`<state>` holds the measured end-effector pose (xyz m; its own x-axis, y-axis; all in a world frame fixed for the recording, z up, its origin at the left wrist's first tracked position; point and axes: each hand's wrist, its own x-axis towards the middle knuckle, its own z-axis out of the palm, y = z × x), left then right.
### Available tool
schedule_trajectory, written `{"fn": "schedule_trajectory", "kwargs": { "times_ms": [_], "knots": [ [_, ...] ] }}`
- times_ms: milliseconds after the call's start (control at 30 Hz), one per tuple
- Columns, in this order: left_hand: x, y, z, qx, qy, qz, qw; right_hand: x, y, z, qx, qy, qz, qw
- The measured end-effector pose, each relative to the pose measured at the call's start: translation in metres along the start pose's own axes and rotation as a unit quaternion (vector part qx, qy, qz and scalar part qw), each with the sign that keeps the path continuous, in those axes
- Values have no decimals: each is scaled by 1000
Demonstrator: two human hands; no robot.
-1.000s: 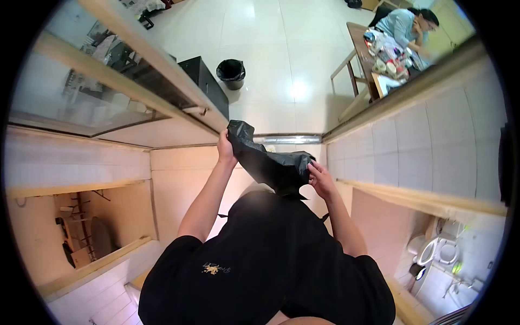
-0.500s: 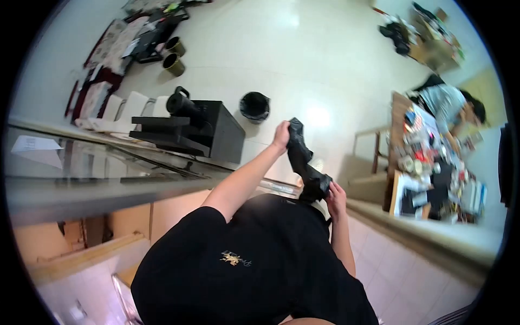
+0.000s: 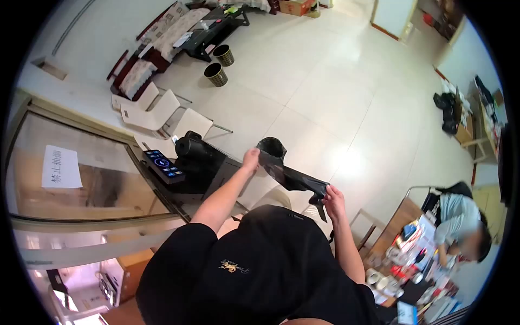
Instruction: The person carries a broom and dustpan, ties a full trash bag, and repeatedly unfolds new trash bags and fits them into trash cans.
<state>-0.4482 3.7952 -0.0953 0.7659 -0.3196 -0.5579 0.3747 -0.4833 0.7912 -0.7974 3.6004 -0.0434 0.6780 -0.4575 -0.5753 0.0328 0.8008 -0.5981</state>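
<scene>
A black plastic bag (image 3: 292, 177) is stretched between my two hands in front of my body. My left hand (image 3: 251, 160) grips its far left end with the fingers closed. At the other end, my right hand (image 3: 334, 199) pinches the bag, and a loose strip hangs below the fingers. Just past my left hand, a trash bin (image 3: 272, 146) with a dark liner stands on the floor, partly covered by the bag in this view.
A black cabinet (image 3: 223, 181) stands left of my left arm, beside a glass door (image 3: 97, 179). White chairs (image 3: 151, 111) and two patterned bins (image 3: 216, 75) are farther off. On the right, a person (image 3: 460, 222) sits at a cluttered desk (image 3: 398, 225).
The view has turned and tilted upward. My hands have spread apart, pulling the bag from a bunched shape into a longer, flatter band that now overlaps the bin.
</scene>
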Motion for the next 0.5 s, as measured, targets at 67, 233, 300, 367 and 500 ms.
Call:
{"fn": "schedule_trajectory", "kwargs": {
  "times_ms": [67,233,300,367,500],
  "knots": [
    [24,4,14,86,203,193,956,38,-38,8,-29,-52,0,998],
    [45,76,49,74,101,261,957,146,-102,50,-109,-61,-27,992],
    [62,110,63,-29,-76,179,981,198,-116,59,-154,-54,-22,986],
    [77,155,80,41,-97,206,973,250,-136,82,-183,-51,-40,981],
    [153,219,120,-28,-180,228,957,330,-194,139,-228,-52,-36,972]
  ]
}}
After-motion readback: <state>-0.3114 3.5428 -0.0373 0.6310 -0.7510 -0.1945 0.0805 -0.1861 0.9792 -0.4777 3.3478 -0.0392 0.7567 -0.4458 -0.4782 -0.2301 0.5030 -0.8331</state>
